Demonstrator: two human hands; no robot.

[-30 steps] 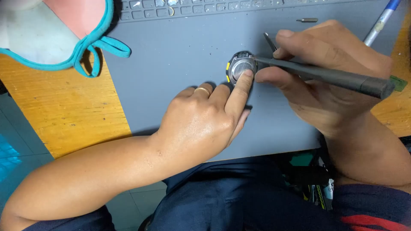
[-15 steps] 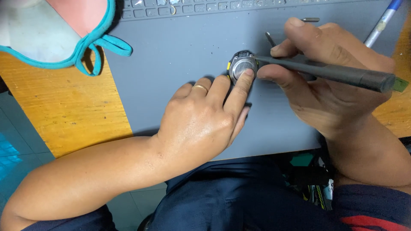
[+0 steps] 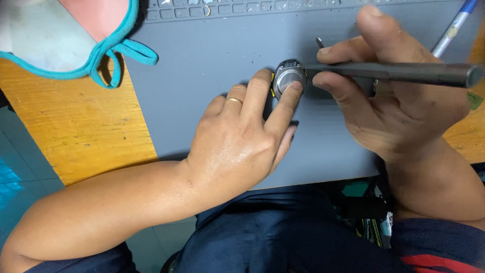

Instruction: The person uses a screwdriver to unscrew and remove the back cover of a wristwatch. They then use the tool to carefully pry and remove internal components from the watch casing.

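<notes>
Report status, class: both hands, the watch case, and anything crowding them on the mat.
Left hand pins watch case on grey mat. Right hand grips dark tool, tip at case edge. Nothing in the way.

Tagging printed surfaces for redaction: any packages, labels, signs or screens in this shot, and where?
No package, sign or lit screen shows.
Watch body: on the grey mat, round, metal back up, so any display faces down; left hand pins it.
Green tag: right edge, below the dark tool in the right hand; too small to tell if it is a label.
</notes>
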